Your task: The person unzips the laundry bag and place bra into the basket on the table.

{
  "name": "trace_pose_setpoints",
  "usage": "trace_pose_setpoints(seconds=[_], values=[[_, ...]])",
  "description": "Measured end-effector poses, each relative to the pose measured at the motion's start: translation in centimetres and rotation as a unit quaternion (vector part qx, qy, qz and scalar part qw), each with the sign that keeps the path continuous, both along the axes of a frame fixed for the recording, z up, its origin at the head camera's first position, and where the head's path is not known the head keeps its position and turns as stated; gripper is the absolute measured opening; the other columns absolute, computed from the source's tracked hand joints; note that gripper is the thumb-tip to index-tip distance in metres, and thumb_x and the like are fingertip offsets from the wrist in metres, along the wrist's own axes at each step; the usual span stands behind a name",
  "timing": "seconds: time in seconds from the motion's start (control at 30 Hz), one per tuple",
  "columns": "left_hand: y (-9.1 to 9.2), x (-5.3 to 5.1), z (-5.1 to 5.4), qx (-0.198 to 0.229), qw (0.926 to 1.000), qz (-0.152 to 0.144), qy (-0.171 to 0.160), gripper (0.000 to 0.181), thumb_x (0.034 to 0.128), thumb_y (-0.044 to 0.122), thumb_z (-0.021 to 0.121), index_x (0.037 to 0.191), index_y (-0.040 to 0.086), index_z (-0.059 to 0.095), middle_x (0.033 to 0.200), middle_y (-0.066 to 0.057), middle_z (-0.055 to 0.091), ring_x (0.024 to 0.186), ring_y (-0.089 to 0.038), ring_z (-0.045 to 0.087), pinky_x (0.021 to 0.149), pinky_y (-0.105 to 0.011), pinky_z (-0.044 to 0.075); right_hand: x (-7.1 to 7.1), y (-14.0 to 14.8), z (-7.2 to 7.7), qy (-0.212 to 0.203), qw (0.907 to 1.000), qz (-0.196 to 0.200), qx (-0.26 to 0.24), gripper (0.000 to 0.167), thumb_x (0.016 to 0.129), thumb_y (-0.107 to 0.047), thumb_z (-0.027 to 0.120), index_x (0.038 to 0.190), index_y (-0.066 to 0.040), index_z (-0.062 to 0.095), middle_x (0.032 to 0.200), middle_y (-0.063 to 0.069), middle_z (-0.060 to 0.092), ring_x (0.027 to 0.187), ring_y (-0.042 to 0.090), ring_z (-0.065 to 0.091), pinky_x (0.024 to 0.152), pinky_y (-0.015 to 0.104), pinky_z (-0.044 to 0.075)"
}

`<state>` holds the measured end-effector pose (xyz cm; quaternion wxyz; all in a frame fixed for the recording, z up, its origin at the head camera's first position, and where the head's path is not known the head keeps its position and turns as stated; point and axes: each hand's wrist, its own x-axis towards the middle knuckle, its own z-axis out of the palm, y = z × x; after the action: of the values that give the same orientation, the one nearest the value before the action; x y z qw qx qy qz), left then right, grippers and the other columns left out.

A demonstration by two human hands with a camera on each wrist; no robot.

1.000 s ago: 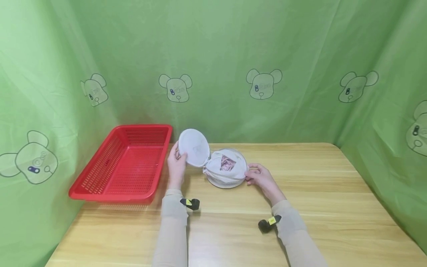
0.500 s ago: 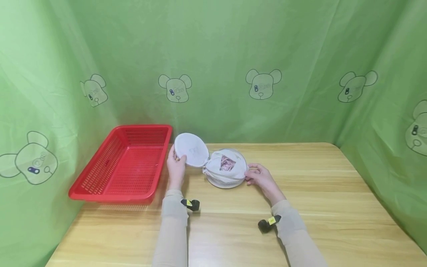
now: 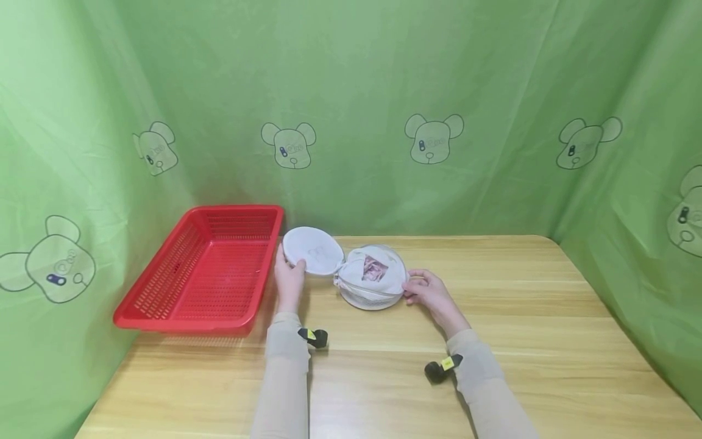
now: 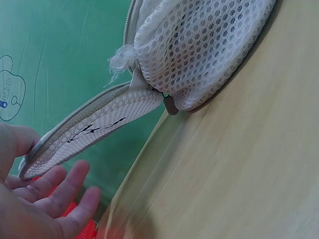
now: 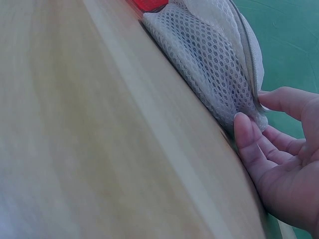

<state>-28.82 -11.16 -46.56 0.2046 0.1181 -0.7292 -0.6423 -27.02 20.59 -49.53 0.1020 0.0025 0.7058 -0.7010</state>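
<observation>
A round white mesh laundry bag (image 3: 368, 297) sits on the table, unzipped, with something pinkish visible through the square gap in its top. Its circular lid (image 3: 314, 249) is folded out to the left, joined to the body by a short hinge. My left hand (image 3: 289, 279) pinches the lid's outer rim between thumb and fingers; in the left wrist view the lid (image 4: 94, 129) is raised and tilted. On the opposite side, my right hand (image 3: 433, 296) grips the edge of the bag. The right wrist view has thumb and fingers on the mesh wall (image 5: 199, 59). A dark zipper pull (image 4: 170, 105) hangs near the hinge.
A red plastic basket (image 3: 249, 317) with slotted walls stands left of the left hand, close to it. The wooden table (image 3: 521, 353) runs back to a green curtain (image 3: 362, 73) printed with bear heads, which also closes both sides.
My left hand has lowered the lid outward to the left, so it lies flatter than a second ago. The right hand and the bag's body have stayed put.
</observation>
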Motion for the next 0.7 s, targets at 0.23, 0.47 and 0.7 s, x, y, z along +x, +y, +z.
trace_pose_setpoints(seconds=[0.23, 0.47, 0.7], values=[[-0.25, 0.2, 0.03, -0.018, 0.9995, -0.002, -0.024, 0.069, 0.0866, -0.002, 0.056, 0.15, -0.001, 0.028, 0.155, -0.023, 0.033, 0.146, -0.035, 0.029, 0.122, -0.045, 0.023, -0.02, -0.03, -0.03, 0.0, 1.0, -0.002, 0.001, 0.055, 0.089, -0.003, 0.063, 0.136, 0.009, 0.036, 0.084, -0.004, 0.065, 0.076, 0.01, 0.064, 0.068, 0.024, 0.058], [-0.51, 0.25, -0.38, -0.056, 0.9955, -0.002, -0.077, 0.071, 0.0872, 0.003, 0.059, 0.149, -0.004, 0.026, 0.154, -0.025, 0.034, 0.144, -0.038, 0.031, 0.121, -0.046, 0.024, -0.07, -0.03, -0.07, -0.001, 1.0, -0.002, 0.0, 0.055, 0.089, -0.002, 0.063, 0.136, 0.009, 0.035, 0.084, -0.005, 0.065, 0.075, 0.01, 0.064, 0.068, 0.024, 0.058], [-0.54, 0.4, -0.45, -0.074, 0.9922, -0.009, -0.1, 0.074, 0.0862, 0.005, 0.06, 0.15, -0.004, 0.025, 0.153, -0.026, 0.035, 0.142, -0.04, 0.033, 0.12, -0.048, 0.026, -0.07, -0.05, 0.0, -0.001, 1.0, -0.002, 0.001, 0.055, 0.09, -0.003, 0.063, 0.136, 0.009, 0.035, 0.085, -0.005, 0.065, 0.076, 0.01, 0.064, 0.068, 0.024, 0.058]])
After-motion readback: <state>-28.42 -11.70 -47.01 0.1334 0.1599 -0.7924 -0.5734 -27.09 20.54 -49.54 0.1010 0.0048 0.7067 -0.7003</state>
